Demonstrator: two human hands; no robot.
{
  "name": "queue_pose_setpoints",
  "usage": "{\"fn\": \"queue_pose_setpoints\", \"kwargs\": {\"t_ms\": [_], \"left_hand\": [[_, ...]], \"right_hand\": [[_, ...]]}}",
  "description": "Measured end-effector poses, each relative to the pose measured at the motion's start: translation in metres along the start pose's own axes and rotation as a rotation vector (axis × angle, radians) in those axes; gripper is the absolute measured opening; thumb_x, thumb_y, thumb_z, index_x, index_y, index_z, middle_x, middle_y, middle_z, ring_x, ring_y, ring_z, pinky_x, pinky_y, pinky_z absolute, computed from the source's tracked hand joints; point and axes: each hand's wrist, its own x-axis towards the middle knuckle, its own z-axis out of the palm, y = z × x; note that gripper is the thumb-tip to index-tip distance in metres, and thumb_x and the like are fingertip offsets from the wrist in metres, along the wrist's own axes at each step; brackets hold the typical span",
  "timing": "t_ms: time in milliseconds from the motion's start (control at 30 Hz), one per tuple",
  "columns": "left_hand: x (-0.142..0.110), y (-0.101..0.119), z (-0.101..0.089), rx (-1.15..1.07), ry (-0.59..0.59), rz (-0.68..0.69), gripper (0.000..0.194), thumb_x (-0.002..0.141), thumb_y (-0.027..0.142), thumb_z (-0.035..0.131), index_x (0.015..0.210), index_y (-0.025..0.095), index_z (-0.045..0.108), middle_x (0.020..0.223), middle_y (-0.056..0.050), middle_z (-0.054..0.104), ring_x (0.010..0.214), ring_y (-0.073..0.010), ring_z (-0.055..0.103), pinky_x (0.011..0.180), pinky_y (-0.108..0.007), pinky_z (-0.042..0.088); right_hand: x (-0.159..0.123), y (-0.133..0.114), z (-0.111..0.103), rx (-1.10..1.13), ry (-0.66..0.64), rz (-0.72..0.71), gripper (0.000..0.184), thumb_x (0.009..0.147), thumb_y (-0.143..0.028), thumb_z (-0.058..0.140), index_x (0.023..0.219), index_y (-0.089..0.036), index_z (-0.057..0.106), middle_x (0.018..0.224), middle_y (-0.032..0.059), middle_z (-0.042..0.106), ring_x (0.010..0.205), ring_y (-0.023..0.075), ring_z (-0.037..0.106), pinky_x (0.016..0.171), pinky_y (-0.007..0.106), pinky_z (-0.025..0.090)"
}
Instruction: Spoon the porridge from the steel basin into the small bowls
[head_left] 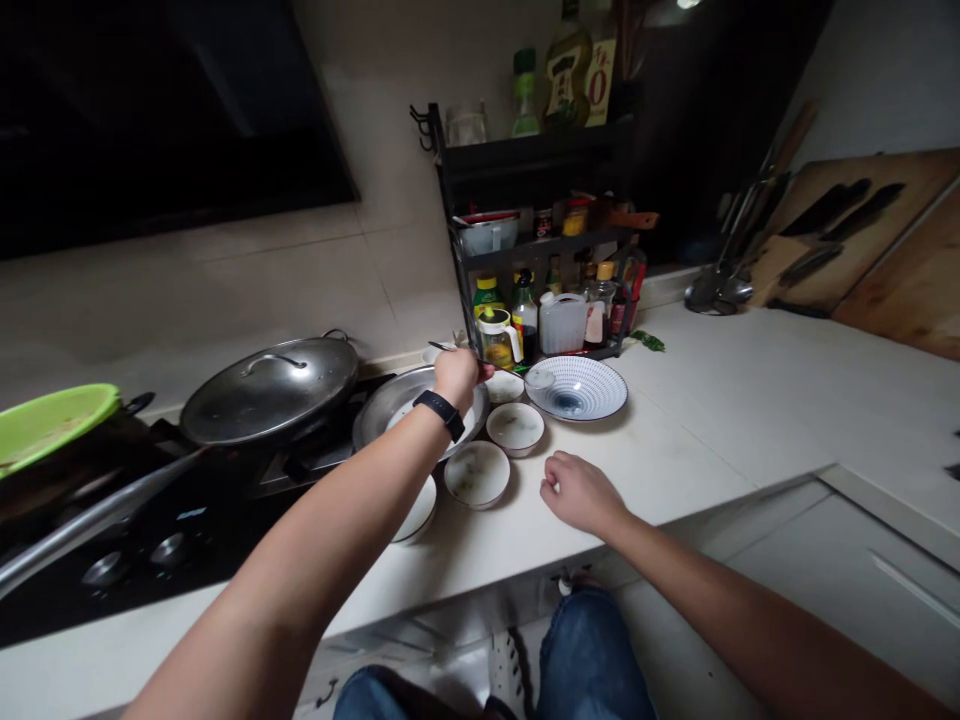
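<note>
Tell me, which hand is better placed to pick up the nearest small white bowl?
Probably the right: the right hand is empty and close beside the small white bowl, while the left hand holds a thin utensil above a metal dish.

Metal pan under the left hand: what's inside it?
A white dish lies inside the shallow metal pan. The left hand and forearm cover the middle, so anything else in there cannot be seen.

Beige tiled wall point(225, 300), black range hood point(150, 130) above, white counter point(750, 400), white cabinets point(840, 600) below.
</note>
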Motion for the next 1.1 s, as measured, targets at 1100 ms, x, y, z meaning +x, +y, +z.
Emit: {"fn": "queue_pose_setpoints", "kwargs": {"t_ms": [1100], "left_hand": [[0.021, -0.025, -0.145, 0.833, 0.136, 0.630, 0.024, 0.096, 0.030, 0.047, 0.092, 0.019, 0.068, 0.079, -0.009, 0.075, 0.078, -0.0246, 0.074, 0.077, -0.033, 0.056]], "right_hand": [[0.001, 0.004, 0.004, 0.009, 0.027, -0.017, 0.011, 0.089, -0.019, 0.057, 0.078, -0.021, 0.055, 0.086, 0.0018, 0.061, 0.082, 0.0169, 0.056, 0.073, 0.030, 0.032]]}}
